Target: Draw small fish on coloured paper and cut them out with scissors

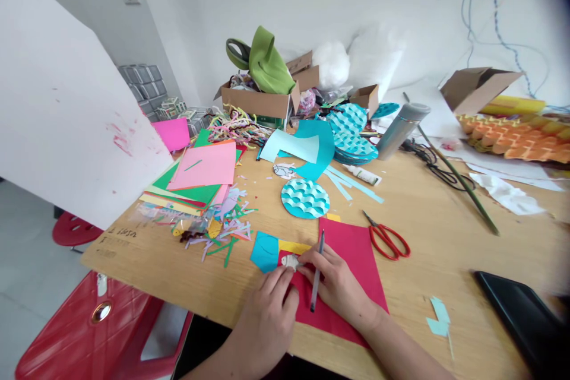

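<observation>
Fish cut-out (289, 261), pale w/ a few lines, is over the near-L part of the red paper (356, 267), close to the near edge of the table (414, 291). L hand (269, 309) has its fingers bent, tips down at the fish's lower edge; can't tell if it pinches the paper or just presses. R hand (333, 276) grips a pen (317, 279), slanted across the fingers (can't tell which end is the nib), and its fingertips also reach the fish's tail end. Hands are v. close together, fingertips nearly meeting.

Blue paper (264, 251) is just L of the fish, w/ yellow paper (294, 246) showing b/w it and the red. Scissors (392, 243), red handles, are to the R of the red paper, blades pointing away.

Farther back: round wave-pattern piece (305, 198), then a 2nd fish (282, 170) just beside some teal paper. White bottle (363, 175) lies on its side nr pale blue strips (341, 181). On the L, thin scraps (231, 237) are strewn nr a paper stack (205, 169), pink on top. At the back, cardboard box (258, 101) w/ green cloth (269, 62) sticking out; grey flask (401, 130) is to its R.
</observation>
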Demonstrator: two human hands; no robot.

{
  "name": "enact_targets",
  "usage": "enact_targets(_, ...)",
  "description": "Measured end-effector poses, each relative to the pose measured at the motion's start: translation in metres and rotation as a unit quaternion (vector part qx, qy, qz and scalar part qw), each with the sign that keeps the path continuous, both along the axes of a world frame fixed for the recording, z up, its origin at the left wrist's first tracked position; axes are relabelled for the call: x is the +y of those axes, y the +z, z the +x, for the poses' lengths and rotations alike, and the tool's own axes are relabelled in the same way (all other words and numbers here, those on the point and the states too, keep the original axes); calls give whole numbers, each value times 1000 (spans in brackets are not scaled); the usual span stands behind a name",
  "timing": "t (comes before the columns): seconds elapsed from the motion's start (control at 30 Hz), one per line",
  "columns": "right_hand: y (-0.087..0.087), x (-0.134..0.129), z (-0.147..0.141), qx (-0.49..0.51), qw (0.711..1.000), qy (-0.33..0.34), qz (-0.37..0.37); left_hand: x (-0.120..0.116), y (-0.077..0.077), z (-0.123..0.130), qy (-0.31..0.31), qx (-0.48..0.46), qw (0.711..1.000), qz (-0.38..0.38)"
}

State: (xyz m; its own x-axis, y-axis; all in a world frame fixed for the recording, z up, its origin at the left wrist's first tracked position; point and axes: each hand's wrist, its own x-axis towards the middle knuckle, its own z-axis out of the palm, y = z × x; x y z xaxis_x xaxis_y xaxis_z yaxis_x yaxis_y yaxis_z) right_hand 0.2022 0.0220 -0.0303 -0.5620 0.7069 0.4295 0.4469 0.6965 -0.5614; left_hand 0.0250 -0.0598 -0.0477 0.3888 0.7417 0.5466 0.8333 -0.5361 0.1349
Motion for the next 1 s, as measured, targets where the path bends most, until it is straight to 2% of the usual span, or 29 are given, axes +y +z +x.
enact_targets(1.0,1,-1,1,5,1000,24,3,-2,-3,0,20,31,999,-5)
